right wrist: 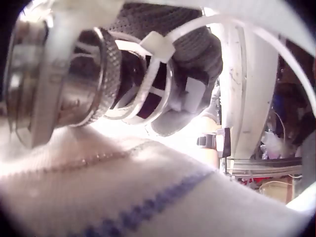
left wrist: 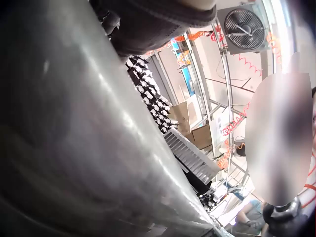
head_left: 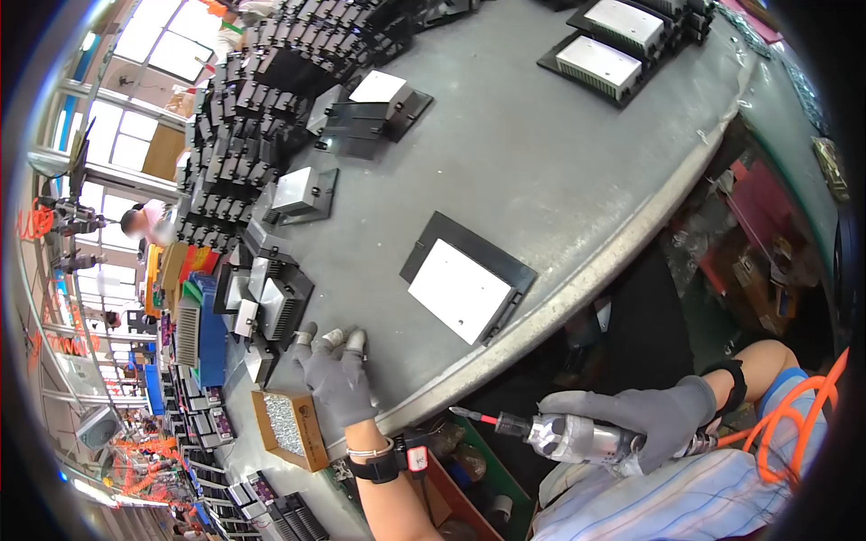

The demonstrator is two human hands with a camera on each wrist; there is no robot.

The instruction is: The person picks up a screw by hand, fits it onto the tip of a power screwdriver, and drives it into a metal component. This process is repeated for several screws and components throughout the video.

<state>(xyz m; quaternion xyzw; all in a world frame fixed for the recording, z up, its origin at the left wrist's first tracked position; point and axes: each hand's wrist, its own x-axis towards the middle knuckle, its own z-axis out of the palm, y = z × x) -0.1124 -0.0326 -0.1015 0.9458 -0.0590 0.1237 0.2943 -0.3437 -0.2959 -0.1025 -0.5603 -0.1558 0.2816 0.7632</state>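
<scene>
A grey-gloved right hand [head_left: 663, 410] grips a pneumatic screwdriver [head_left: 564, 435], held in front of the striped clothing with its bit pointing left past the table edge. In the right wrist view, the tool's knurled metal collar [right wrist: 109, 74] and a white cable tie [right wrist: 160, 47] show close up beside the dark glove [right wrist: 197, 54]. My left hand [head_left: 341, 379], also gloved, is over the table near its front edge with fingers spread and nothing held. Beside it stands an open cardboard box [head_left: 311, 433] of small metal screws. Nearest on the tabletop is a white-topped unit on a black plate [head_left: 460, 290].
Finned metal units [head_left: 280, 307] cluster beyond the left hand, with more white-topped units [head_left: 302, 192] further along. Rows of black parts [head_left: 239, 135] crowd the far side. The curved table edge [head_left: 622, 243] runs before the body, and an orange air hose [head_left: 785, 419] coils at the right.
</scene>
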